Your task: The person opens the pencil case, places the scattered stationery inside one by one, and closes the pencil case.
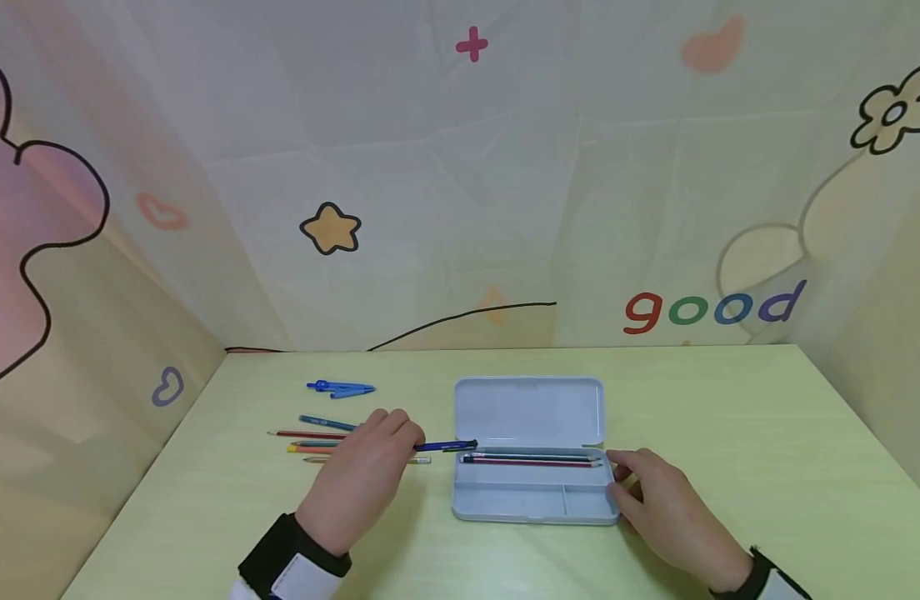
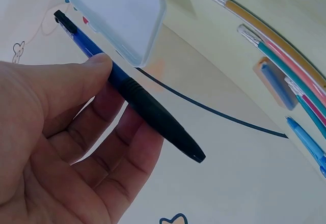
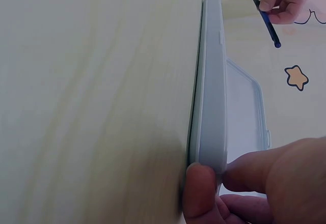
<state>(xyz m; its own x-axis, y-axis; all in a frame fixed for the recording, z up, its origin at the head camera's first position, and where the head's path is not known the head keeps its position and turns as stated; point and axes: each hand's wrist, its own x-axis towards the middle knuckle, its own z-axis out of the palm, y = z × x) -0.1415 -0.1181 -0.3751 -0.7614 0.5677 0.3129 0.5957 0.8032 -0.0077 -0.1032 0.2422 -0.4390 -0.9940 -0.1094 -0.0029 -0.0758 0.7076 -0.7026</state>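
My left hand (image 1: pixel 370 462) pinches a blue pen (image 2: pixel 130 89) with a black grip between thumb and fingers. In the head view the pen's clip end reaches toward the left side of a pale blue pencil case (image 1: pixel 505 504). That case lies on the table with its lid (image 1: pixel 529 412) tipped back. Two pencils (image 1: pixel 535 460) rest in its upper compartment. My right hand (image 1: pixel 666 508) grips the case's right end, and the right wrist view shows thumb and fingers around its corner (image 3: pixel 211 155).
Several pencils (image 1: pixel 302 434) lie on the table (image 1: pixel 205 500) left of the case, partly hidden behind my left hand. Blue compasses (image 1: pixel 340 388) lie farther back. The left wrist view shows a small tan-and-blue block (image 2: pixel 275 83) by the pencils. A printed cloth (image 1: pixel 430 167) hangs behind the table.
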